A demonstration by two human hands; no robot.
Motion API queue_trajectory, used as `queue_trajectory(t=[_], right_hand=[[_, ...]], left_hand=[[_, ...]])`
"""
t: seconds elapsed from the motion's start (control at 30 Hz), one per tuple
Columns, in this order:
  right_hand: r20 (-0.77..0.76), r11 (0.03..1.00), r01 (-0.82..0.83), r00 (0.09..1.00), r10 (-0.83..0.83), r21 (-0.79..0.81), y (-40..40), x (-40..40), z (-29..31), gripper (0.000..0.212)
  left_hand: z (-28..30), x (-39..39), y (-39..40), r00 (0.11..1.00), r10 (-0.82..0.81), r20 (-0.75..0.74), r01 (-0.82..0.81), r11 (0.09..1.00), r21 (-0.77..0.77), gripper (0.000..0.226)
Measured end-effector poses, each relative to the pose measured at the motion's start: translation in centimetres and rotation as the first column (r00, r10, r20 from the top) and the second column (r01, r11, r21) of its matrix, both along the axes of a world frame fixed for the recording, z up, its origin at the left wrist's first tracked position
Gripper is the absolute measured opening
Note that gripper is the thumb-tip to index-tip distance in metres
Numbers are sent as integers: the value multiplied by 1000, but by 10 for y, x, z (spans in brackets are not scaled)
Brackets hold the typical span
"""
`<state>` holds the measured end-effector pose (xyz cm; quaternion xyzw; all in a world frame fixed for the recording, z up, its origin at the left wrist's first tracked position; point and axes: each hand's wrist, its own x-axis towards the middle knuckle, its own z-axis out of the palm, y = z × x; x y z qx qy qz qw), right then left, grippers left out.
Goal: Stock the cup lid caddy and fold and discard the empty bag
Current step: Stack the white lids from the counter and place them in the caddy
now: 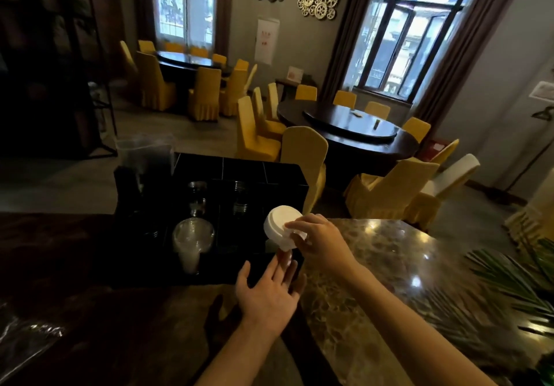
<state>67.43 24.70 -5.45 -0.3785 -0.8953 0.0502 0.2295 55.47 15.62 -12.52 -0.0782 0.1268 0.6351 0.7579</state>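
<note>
Head view: right hand [319, 240] fingers clamp white lids [283, 226], hiding their rear edge; left hand [269, 292] fingers spread.

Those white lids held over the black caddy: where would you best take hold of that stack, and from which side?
Probably around the rim. The white lids form a short round stack, tilted with the flat top facing up and left. The right hand grips it from the right, fingers curled over the edge; that leaves the underside free to go down into the black caddy. The left hand waits open below.
</note>
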Motion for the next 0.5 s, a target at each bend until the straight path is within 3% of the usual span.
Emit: queue_trajectory(t=[0.33,0.5], right_hand=[[41,999,-19,999,20,-33,27,-4,-23,29],[42,998,-6,999,9,-62,30,1,-26,30]], left_hand=[[-9,10,13,996,78,48,-77,997,-22,77],[-13,17,17,998,65,-4,-65,997,-46,75]])
